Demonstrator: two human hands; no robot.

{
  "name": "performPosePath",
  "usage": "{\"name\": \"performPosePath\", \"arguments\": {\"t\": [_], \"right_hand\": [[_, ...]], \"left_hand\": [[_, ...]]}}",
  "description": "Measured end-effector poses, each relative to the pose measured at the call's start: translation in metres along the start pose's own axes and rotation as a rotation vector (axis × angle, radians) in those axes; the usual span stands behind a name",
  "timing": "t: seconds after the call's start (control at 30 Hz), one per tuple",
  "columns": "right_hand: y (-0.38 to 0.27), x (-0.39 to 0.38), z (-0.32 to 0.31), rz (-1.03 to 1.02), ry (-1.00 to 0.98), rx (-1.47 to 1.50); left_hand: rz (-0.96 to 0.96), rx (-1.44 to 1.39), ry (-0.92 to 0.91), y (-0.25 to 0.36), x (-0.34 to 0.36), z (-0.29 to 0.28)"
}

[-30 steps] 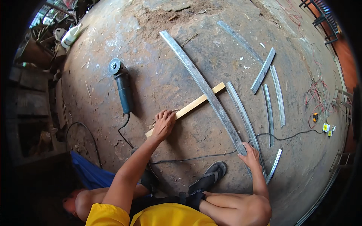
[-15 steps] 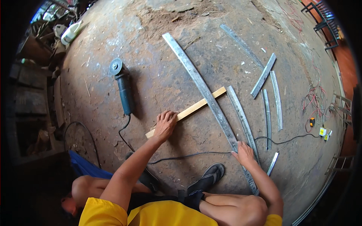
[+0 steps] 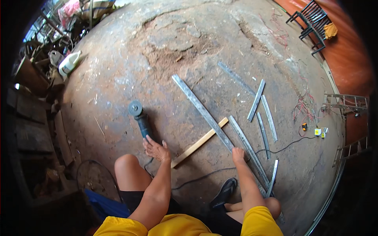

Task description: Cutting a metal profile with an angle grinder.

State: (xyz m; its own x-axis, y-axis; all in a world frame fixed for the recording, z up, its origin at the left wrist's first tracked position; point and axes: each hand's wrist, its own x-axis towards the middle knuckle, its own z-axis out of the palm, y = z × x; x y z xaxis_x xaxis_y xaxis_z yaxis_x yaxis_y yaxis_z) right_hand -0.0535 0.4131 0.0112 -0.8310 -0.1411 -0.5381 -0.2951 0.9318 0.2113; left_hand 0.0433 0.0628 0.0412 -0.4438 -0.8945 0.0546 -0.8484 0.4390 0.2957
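1. I'm seeing the left hand (image 3: pixel 156 150) lying open, fingers spread, touching the rear of the angle grinder (image 3: pixel 141 119), gripping nothing.
2. Right hand (image 3: pixel 238 153) is pressing flat on the long metal strip (image 3: pixel 203 113), not closed round it.
3. Wood slat (image 3: pixel 199 143) is lying btwn both hands, under the strip.

My left hand (image 3: pixel 156 149) is spread open at the rear end of the angle grinder (image 3: pixel 141 118) on the concrete floor (image 3: pixel 118 78). My right hand (image 3: pixel 238 153) presses on the long metal strip (image 3: pixel 202 112), which lies across a wooden stick (image 3: pixel 199 143). Shorter metal strips (image 3: pixel 263 118) lie to the right.
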Motion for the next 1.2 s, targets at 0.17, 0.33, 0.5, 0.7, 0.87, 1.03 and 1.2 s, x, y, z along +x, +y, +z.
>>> {"name": "performPosePath", "arguments": {"t": [0.17,0.33,0.5,0.7,0.87,1.03,1.2], "right_hand": [[0.000,0.003,-0.001,0.124,-0.059,0.026],[-0.007,0.008,-0.013,0.052,-0.108,-0.104],[-0.055,0.014,-0.037,0.256,0.006,-0.090],[-0.194,-0.015,-0.118,-0.037,-0.378,2.170],[-0.225,-0.013,-0.095,-0.159,-0.063,2.330],[-0.221,-0.026,-0.083,0.042,0.176,2.534],[-0.222,-0.017,-0.074,0.066,0.308,2.295]], "left_hand": [[-0.295,-0.055,-0.345,-0.004,0.043,0.005],[-0.230,-0.171,-0.288,-0.039,0.064,0.020],[-0.006,-0.308,-0.139,-0.052,0.064,0.003],[-0.064,-0.862,-0.678,-0.014,0.006,-0.059],[0.094,-0.809,-1.019,-0.003,-0.020,-0.060],[0.791,-0.142,-0.656,0.023,-0.023,-0.069],[0.593,0.069,-0.713,0.065,-0.032,-0.069]]}}
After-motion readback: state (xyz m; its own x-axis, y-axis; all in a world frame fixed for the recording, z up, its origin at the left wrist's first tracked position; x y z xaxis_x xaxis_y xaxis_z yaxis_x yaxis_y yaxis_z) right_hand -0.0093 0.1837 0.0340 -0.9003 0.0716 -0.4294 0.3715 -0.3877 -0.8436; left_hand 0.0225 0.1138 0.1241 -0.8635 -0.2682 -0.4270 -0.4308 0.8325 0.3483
